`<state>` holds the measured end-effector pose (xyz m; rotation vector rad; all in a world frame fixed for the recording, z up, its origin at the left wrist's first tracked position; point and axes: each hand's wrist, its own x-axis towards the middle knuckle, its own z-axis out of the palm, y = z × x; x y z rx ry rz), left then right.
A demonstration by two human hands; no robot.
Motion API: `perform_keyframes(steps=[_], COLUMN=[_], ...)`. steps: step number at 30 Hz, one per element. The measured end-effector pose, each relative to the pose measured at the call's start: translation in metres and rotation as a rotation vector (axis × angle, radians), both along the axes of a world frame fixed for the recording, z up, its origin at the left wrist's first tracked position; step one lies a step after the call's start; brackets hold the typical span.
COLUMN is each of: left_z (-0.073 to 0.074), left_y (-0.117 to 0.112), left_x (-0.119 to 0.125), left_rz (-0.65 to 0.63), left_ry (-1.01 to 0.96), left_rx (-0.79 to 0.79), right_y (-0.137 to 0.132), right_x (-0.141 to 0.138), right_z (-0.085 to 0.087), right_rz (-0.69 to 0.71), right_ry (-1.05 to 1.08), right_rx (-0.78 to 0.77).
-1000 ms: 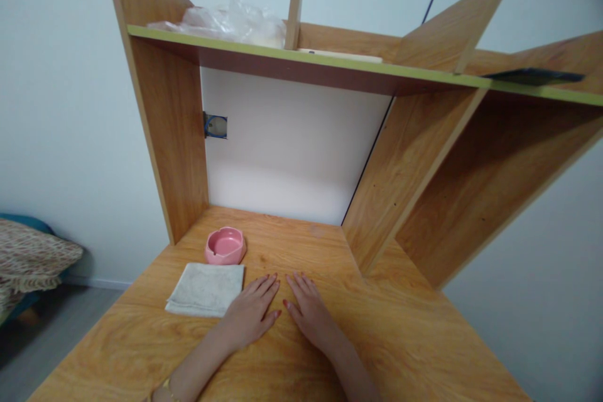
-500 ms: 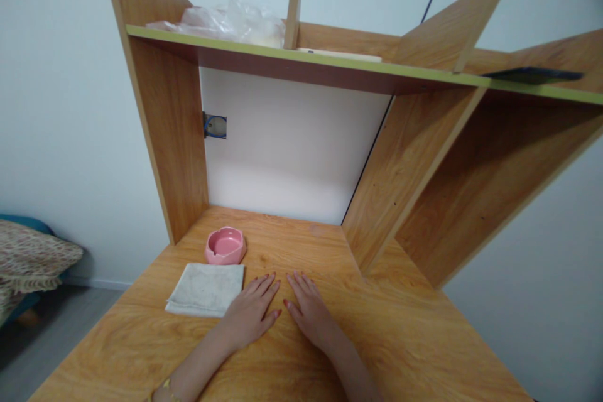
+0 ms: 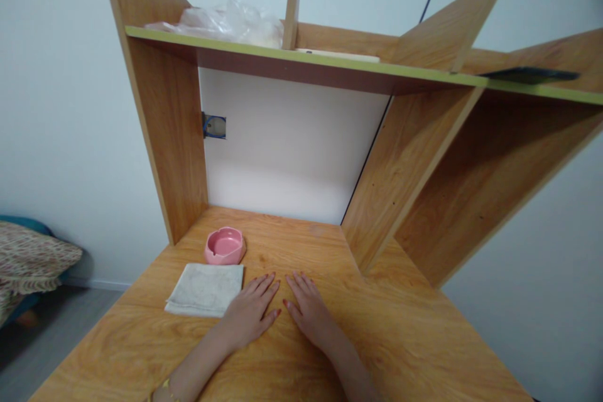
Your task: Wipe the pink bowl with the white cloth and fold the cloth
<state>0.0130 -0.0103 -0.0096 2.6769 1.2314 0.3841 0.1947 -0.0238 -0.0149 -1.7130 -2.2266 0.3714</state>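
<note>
"Wood, under what?"

"Under the left hand (image 3: 249, 314) and the right hand (image 3: 308, 309). Rest palm down on a bench (image 3: 414, 339)."

"How stands the left?" "Call it wide: laid flat, fingers stretched forward, thumb angled toward the right hand. Wears a gold bracelet (image 3: 168, 384) at the wrist."

"And on the right?"

"Just as wide and flat, thumb angled inward. Lies near the left hand, with a narrow gap between."

"Beside them?"

"Look just left of the left hand: find a folded, pale grey cloth (image 3: 205, 289) flat on the bench. Overlaps with the hand in this view; cannot tell whether touching."

"Beyond that?"

"Just behind the cloth, see a pink dish (image 3: 225, 244) with a notched rim, upright, near the wooden side panel (image 3: 169, 157)."

"Farther back?"

"Find a white back panel (image 3: 292, 151), with a wall box (image 3: 215, 127) and blue wire at the left. Above, note a shelf (image 3: 264, 56) with a yellow-green front edge."

"Carrying what?"

"From left to right: a clear plastic bag (image 3: 228, 24), bunched beside an upright divider (image 3: 291, 3); a thin pale object (image 3: 339, 56), mostly hidden; a dark flat object (image 3: 530, 75)."

"Far left?"

"Make out a patterned, fringed cover (image 3: 32, 257), well apart from the bench."
</note>
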Motion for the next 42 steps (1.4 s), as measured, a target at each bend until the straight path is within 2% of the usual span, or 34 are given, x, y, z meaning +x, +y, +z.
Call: perform_keyframes(steps=[7, 23, 26, 29, 32, 36, 38, 42], left_z=[0.003, -0.004, -0.001, 0.01, 0.025, 0.041, 0.044, 0.039], left_y=[-0.001, 0.001, 0.0, 0.0, 0.003, 0.006, 0.004, 0.001], left_x=[0.0, -0.001, 0.0, -0.002, -0.009, -0.019, -0.021, -0.018], left_rz=[0.009, -0.008, -0.016, 0.001, 0.118, 0.409, 0.484, 0.524], left_ry=[0.024, -0.006, -0.019, -0.073, -0.118, -0.022, 0.064, 0.194], left_rx=[-0.009, 0.01, 0.014, 0.054, 0.127, 0.118, 0.093, 0.063], right_y=[0.0, 0.0, 0.0, 0.0, 0.0, -0.001, -0.001, -0.005], right_x=[0.0, 0.0, -0.001, 0.0, 0.001, -0.001, -0.005, -0.019], right_z=[0.001, 0.001, 0.001, -0.001, -0.004, -0.004, -0.001, 0.008], right_rz=[0.005, 0.003, 0.005, 0.008, 0.005, -0.015, -0.011, 0.069], right_ry=[-0.016, -0.005, -0.006, 0.01, 0.038, 0.067, 0.101, 0.169], right_rx=[0.006, 0.0, 0.002, 0.022, 0.049, 0.096, 0.141, 0.206])
